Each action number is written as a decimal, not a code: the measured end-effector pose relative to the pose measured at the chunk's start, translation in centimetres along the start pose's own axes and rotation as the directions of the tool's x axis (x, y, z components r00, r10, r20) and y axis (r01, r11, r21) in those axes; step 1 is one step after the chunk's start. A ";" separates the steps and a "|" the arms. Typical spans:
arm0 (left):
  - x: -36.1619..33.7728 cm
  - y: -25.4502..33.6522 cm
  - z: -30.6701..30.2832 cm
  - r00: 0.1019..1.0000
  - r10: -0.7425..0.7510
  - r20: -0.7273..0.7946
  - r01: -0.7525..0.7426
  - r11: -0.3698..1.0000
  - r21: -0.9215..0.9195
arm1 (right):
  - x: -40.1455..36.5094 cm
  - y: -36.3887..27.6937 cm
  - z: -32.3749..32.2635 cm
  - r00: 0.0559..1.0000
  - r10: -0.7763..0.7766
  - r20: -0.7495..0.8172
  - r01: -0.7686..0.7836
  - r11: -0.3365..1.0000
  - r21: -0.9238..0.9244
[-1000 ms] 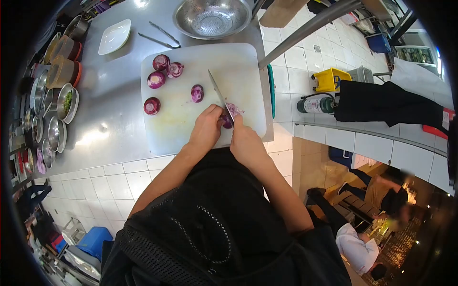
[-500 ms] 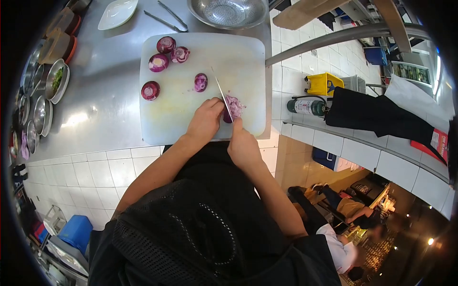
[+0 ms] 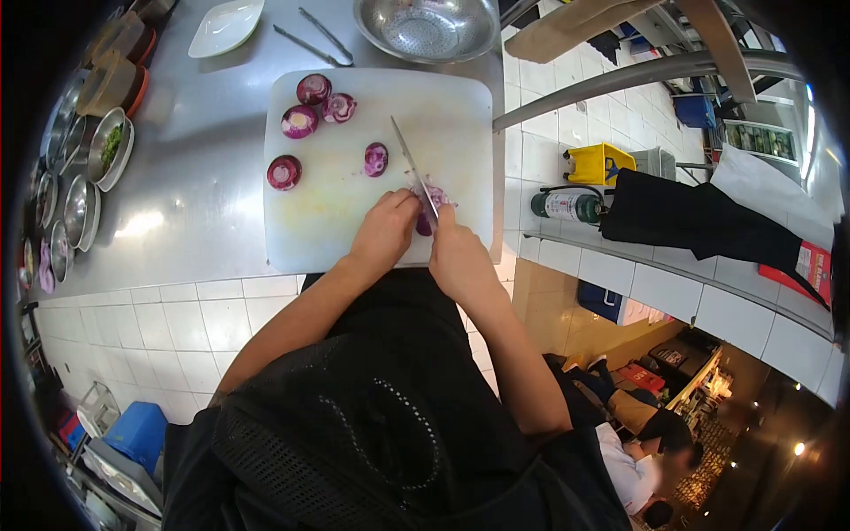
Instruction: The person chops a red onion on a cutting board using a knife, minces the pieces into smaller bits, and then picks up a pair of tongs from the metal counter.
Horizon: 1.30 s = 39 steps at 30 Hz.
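My right hand (image 3: 462, 258) is closed round the handle of a kitchen knife (image 3: 405, 152), its blade pointing up and left across a cut red onion (image 3: 424, 225). Bent fingers of my left hand (image 3: 384, 234) press on that onion, close against the blade; part of it is hidden. Chopped onion bits (image 3: 442, 192) lie just right of the blade. All this rests on a white cutting board (image 3: 310, 234). An onion half (image 3: 375, 159) sits above my left hand. Several peeled red onions (image 3: 299, 121) are at the board's upper left, with another onion (image 3: 284, 173) lower down.
Beyond the board are a perforated metal bowl (image 3: 425, 31), tongs (image 3: 312, 40) and a white dish (image 3: 226, 28). Metal bowls (image 3: 80, 212) line the steel counter's (image 3: 190, 177) left side. At right stand a rail (image 3: 611, 81) and a yellow bucket (image 3: 598, 165). Other people (image 3: 624, 465) are at lower right.
The knife and my right hand have shifted slightly, with the blade now further up and left over the onion. My left hand stays beside it. The whole view has moved a little.
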<state>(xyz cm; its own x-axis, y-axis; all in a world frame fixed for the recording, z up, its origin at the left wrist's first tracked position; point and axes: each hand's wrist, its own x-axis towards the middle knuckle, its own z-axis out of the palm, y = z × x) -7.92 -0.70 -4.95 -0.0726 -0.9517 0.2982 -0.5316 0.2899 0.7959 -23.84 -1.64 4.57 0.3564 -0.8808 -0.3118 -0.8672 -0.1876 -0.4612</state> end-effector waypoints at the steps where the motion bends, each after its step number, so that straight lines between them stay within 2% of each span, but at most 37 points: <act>1: 0.3 0.1 -0.1 1.000 0.003 -0.005 -0.003 1.000 0.000 | -0.8 -1.2 -1.8 1.000 -0.021 0.022 0.021 0.999 -0.027; 6: -0.3 0.4 -0.1 0.999 -0.035 -0.012 0.035 0.999 -0.019 | -4.3 -3.8 -4.2 0.992 -0.014 0.129 0.025 0.996 -0.086; 8: -0.5 0.2 0.0 0.999 -0.052 -0.014 0.052 0.999 -0.017 | -4.6 -4.2 -4.2 0.977 0.096 0.190 -0.083 0.993 -0.078; 9: -0.5 0.1 0.0 0.998 -0.054 -0.016 0.053 0.998 -0.013 | -4.4 -3.6 -3.0 0.976 0.096 0.197 -0.081 0.993 -0.083; 11: -0.4 0.0 -0.1 0.999 -0.044 -0.031 0.043 0.999 -0.031 | -3.1 -1.1 0.8 0.995 0.055 0.080 -0.054 0.998 -0.014; 14: 0.0 -0.5 0.0 0.999 -0.015 -0.049 0.013 0.999 -0.042 | 0.2 0.6 2.6 1.000 -0.020 -0.018 0.021 0.997 0.070; 16: -0.1 -0.4 -0.1 0.999 0.003 -0.035 -0.005 0.999 -0.047 | -0.1 -0.8 0.5 1.000 -0.008 0.006 0.007 0.999 0.051; 19: -0.2 -0.2 0.0 0.998 -0.050 -0.033 0.047 0.995 -0.088 | -2.1 -3.5 -3.3 0.996 0.029 0.081 -0.028 1.000 -0.003; 21: -0.4 -0.2 -0.2 0.998 -0.044 -0.045 0.040 0.996 -0.077 | -2.6 -2.9 -2.0 0.990 0.060 0.131 -0.057 0.998 -0.027; 23: -0.6 -0.6 0.1 0.998 -0.055 -0.037 0.053 0.997 -0.063 | -1.8 0.3 2.9 0.999 0.053 0.010 -0.054 0.994 0.091; 28: 0.2 -0.6 0.2 0.998 -0.062 -0.013 0.062 0.997 -0.042 | 0.8 1.6 2.8 0.997 -0.015 -0.070 0.029 0.980 0.196; 29: 0.2 -0.6 0.2 0.995 -0.096 -0.026 0.094 0.992 -0.088 | 1.0 1.9 2.3 0.997 -0.043 -0.065 0.056 0.972 0.229; 31: 0.3 -0.6 -0.2 0.991 -0.128 -0.042 0.122 0.984 -0.126 | 1.0 2.1 0.8 0.997 -0.058 -0.045 0.066 0.978 0.199; 33: 0.2 -0.6 -0.5 0.968 -0.241 -0.065 0.221 0.949 -0.226 | 0.6 1.4 -0.5 0.997 -0.070 -0.018 0.072 0.983 0.172; 34: 0.4 -0.3 -0.6 0.969 -0.239 -0.067 0.219 0.949 -0.226 | 0.2 0.4 -1.7 0.996 -0.091 -0.018 0.093 0.988 0.125; 37: 0.2 -0.2 -0.8 0.963 -0.253 -0.093 0.235 0.957 -0.168 | -1.5 -1.5 -3.5 0.993 -0.120 0.013 0.119 0.992 0.040; 39: 0.2 -0.3 -0.6 0.978 -0.188 -0.092 0.182 0.981 -0.068 | -2.7 -2.1 -3.3 0.991 -0.125 0.042 0.125 0.992 0.003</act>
<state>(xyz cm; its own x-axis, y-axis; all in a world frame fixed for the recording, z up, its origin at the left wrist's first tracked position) -7.29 -0.96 -4.81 0.1069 -0.9758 0.1906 -0.4768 0.1179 0.8711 -24.13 -0.33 9.11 0.4762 -0.8314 -0.2864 -0.8150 -0.2950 -0.4988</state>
